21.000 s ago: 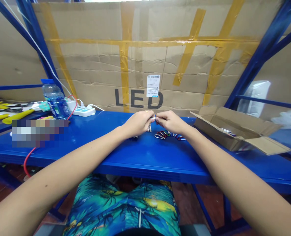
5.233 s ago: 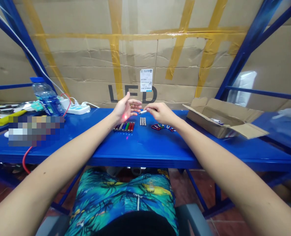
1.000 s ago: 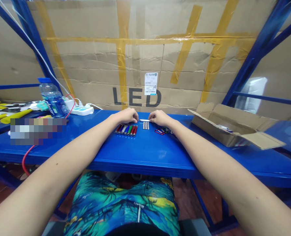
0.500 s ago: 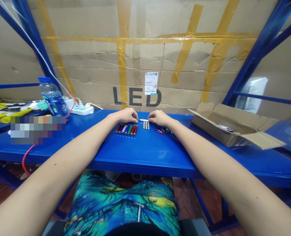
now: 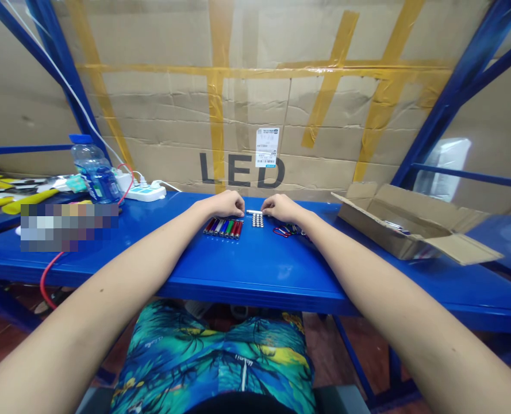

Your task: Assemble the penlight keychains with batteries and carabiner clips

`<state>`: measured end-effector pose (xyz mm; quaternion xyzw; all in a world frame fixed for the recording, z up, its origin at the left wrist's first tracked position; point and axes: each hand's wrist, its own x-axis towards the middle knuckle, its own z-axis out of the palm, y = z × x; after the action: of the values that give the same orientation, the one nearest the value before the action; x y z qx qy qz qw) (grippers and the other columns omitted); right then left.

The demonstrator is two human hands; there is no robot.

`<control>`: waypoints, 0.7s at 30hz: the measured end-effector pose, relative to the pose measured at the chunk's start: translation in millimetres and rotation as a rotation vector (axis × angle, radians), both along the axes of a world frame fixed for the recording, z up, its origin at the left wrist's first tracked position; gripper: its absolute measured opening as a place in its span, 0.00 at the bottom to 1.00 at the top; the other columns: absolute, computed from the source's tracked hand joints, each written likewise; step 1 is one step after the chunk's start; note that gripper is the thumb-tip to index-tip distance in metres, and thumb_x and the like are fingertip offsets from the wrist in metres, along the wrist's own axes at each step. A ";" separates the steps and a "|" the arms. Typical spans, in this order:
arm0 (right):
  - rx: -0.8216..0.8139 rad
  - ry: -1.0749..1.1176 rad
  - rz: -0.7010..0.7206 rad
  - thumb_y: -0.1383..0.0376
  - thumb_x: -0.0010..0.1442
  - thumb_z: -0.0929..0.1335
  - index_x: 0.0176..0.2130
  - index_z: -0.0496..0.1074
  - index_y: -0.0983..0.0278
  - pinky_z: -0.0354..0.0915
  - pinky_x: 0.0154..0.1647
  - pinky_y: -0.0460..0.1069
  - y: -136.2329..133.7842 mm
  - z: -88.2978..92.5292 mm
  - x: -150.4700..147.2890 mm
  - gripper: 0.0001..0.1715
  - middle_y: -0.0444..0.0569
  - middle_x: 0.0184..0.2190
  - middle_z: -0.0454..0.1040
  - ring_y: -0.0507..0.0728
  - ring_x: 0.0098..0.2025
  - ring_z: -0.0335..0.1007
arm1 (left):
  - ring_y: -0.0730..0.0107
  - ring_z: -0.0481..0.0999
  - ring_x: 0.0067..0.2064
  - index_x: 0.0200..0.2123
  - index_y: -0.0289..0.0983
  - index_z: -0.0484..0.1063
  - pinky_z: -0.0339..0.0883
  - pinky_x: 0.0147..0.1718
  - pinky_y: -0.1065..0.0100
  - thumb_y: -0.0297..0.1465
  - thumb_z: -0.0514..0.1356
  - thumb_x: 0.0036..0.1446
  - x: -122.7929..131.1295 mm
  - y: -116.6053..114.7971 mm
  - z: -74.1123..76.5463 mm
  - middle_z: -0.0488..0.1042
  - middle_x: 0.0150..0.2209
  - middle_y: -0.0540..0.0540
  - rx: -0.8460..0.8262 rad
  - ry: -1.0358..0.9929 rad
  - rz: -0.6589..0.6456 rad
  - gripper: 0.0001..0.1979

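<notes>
My left hand (image 5: pixel 230 203) rests just behind a row of small coloured metal tubes (image 5: pixel 223 228), which look like mini flashlights, in red, silver, blue and green. Its fingers curl together, and anything inside them is hidden. Across a small gap, my right hand (image 5: pixel 279 207) is pinched at the right end of a slim silver-white tube (image 5: pixel 254 212). In front of that tube, small round silver pieces (image 5: pixel 257 221) like button cells lie in neat rows. Below my right hand sit several coloured carabiner clips (image 5: pixel 283 231), partly covered by the wrist.
An open cardboard box (image 5: pixel 404 230) stands on the right of the blue table (image 5: pixel 255 270). To the left are a water bottle (image 5: pixel 92 172), a white power strip (image 5: pixel 145 192), yellow-handled tools (image 5: pixel 31 202) and a red cable (image 5: pixel 45 282). A large carton (image 5: pixel 173 121) walls off the back.
The view has shifted very slightly. Both hands keep almost the same place and pose, and the tubes and round pieces lie as before.
</notes>
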<state>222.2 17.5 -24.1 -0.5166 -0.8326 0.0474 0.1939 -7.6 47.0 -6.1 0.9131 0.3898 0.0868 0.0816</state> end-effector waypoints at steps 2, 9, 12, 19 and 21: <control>0.000 0.012 0.017 0.69 0.59 0.68 0.39 0.81 0.64 0.65 0.38 0.46 -0.8 0.4 0.3 0.10 0.49 0.36 0.81 0.55 0.37 0.75 | 0.66 0.76 0.38 0.35 0.38 0.80 0.64 0.38 0.68 0.35 0.63 0.52 1.0 -1.2 0.2 0.81 0.36 0.45 0.005 -0.005 -0.011 0.10; 0.006 0.076 -0.016 0.69 0.60 0.68 0.45 0.79 0.66 0.67 0.43 0.48 -5.3 3.5 -1.6 0.14 0.53 0.40 0.81 0.57 0.41 0.76 | 0.67 0.76 0.38 0.35 0.37 0.81 0.64 0.38 0.69 0.34 0.63 0.52 5.7 -5.6 1.3 0.82 0.36 0.46 0.003 -0.007 -0.020 0.09; 0.033 0.076 -0.020 0.69 0.60 0.68 0.45 0.79 0.67 0.67 0.43 0.50 -7.7 6.1 -2.5 0.14 0.54 0.40 0.81 0.58 0.41 0.75 | 0.68 0.77 0.37 0.35 0.37 0.81 0.65 0.37 0.70 0.32 0.63 0.51 6.8 -7.2 2.7 0.82 0.36 0.46 -0.002 -0.002 -0.028 0.08; 0.061 0.053 -0.018 0.69 0.61 0.67 0.44 0.79 0.66 0.66 0.43 0.49 -11.6 9.1 -1.8 0.13 0.53 0.39 0.80 0.57 0.41 0.74 | 0.67 0.78 0.40 0.37 0.37 0.81 0.65 0.39 0.70 0.31 0.64 0.52 5.0 -8.7 5.3 0.82 0.38 0.45 0.002 0.012 -0.049 0.09; 0.075 0.051 -0.008 0.70 0.61 0.67 0.44 0.79 0.67 0.65 0.42 0.49 -13.2 9.9 -3.2 0.13 0.53 0.39 0.80 0.57 0.40 0.74 | 0.67 0.77 0.40 0.36 0.38 0.81 0.65 0.40 0.69 0.30 0.64 0.52 4.7 -8.0 5.0 0.82 0.38 0.46 0.014 0.019 -0.067 0.09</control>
<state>219.0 4.3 -14.2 -0.5109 -0.8265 0.0286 0.2347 -3.0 39.0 -1.1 0.9270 0.3593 0.0781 0.0744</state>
